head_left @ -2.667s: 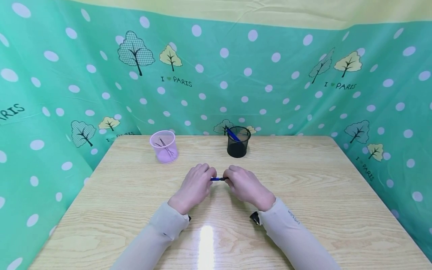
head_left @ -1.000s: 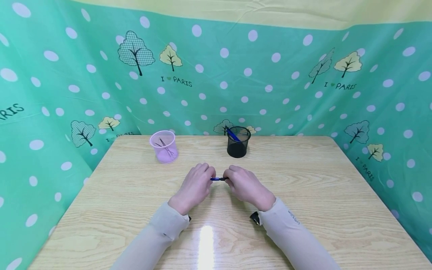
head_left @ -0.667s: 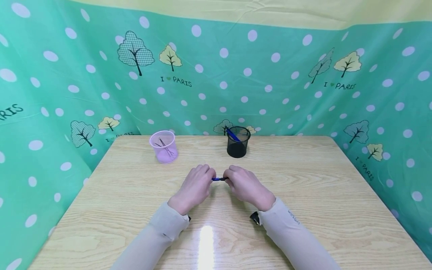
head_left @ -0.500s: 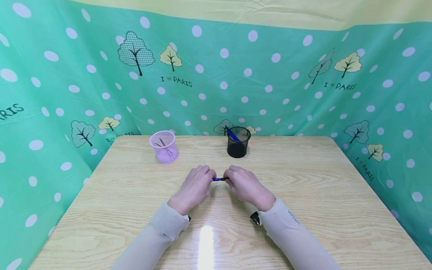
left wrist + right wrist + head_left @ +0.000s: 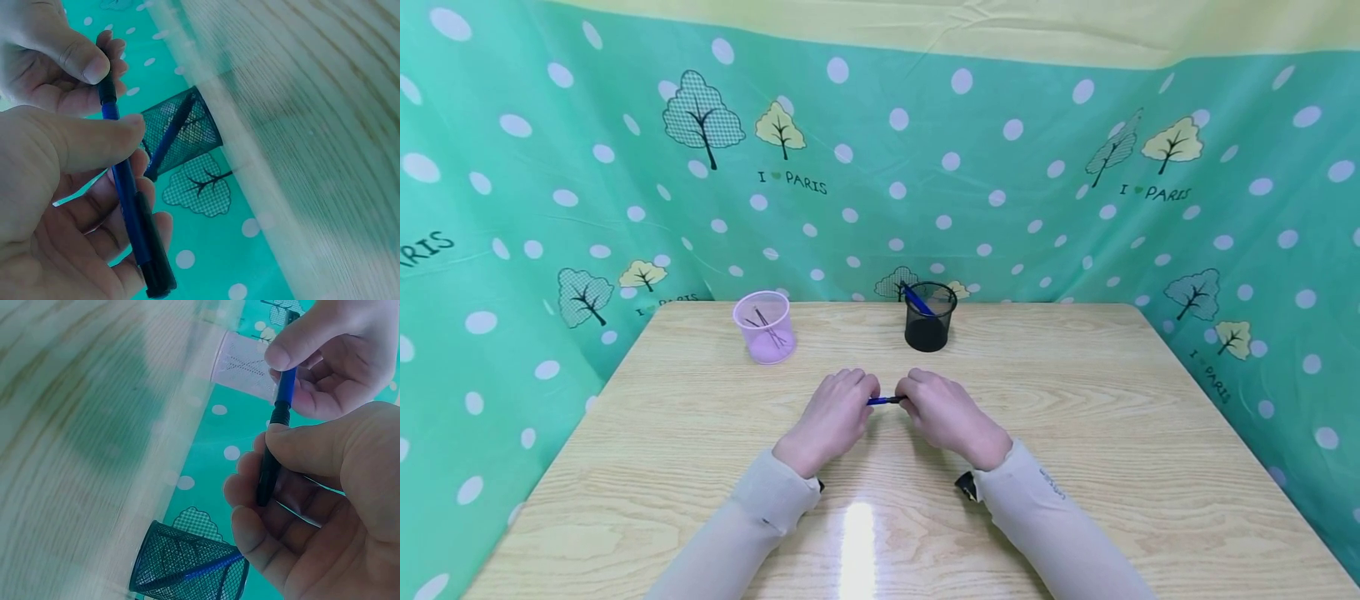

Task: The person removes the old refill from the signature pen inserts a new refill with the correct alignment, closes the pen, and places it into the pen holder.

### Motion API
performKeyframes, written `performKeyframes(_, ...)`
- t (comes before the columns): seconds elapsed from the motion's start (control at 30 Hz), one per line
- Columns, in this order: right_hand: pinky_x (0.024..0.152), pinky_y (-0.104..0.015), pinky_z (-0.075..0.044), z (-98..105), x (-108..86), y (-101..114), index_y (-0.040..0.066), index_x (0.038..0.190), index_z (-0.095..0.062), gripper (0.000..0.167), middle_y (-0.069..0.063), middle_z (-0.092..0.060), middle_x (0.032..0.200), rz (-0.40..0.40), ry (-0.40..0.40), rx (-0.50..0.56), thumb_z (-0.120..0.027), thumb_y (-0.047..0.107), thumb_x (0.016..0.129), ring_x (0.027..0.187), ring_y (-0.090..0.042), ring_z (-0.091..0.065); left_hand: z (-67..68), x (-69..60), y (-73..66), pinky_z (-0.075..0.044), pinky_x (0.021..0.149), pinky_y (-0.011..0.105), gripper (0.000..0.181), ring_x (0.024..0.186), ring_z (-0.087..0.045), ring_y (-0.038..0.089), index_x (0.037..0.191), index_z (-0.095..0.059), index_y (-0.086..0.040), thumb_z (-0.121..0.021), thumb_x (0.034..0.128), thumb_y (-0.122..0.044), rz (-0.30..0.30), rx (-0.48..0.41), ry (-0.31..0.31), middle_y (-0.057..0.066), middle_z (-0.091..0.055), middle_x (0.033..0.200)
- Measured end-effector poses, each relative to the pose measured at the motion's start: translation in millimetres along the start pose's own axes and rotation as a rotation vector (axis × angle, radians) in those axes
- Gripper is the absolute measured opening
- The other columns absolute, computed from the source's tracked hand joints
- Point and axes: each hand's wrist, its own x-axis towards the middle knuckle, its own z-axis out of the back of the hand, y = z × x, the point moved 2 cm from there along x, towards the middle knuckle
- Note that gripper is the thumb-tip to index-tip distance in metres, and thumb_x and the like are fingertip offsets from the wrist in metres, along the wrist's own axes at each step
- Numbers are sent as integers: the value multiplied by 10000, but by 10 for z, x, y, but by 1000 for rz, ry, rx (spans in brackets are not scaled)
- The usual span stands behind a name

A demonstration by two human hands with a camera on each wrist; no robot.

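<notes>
The gripped pen (image 5: 125, 187) is blue and black, the left pen cup (image 5: 784, 337) lilac, the right pen cup (image 5: 927, 335) black mesh, the bench (image 5: 1075, 417) pale wood-grained, the cloth (image 5: 1022, 183) green with whitish dots.

A green, white-dotted fabric curtain (image 5: 1030, 171) printed with trees hangs behind and beside a pale wood-grain table (image 5: 1075, 400). A yellow band (image 5: 865, 21) runs along the curtain's top; a white streak of glare (image 5: 859, 550) marks the near tabletop.
</notes>
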Motion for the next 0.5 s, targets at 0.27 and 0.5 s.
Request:
performKeyframes(0.27,680,-235,-492,1,-2,1,126,956,-689,81,58,-570,837,1,-3,-4,-666,102,882,750,-69,-546,15,-7,-8,-426,677,316,100,768,-534,187,922,-659,-83,-704,834,-65,11,15,15,0,-532,839)
performKeyframes(0.5,676,-234,-491,-8,2,-23,129,951,-689,79,56,-564,829,7,-18,-8,-670,104,879,751,-74,-548,5,-3,-1,-429,677,313,74,759,-521,192,930,-677,-81,-685,857,-80,-5,50,23,4,-555,826)
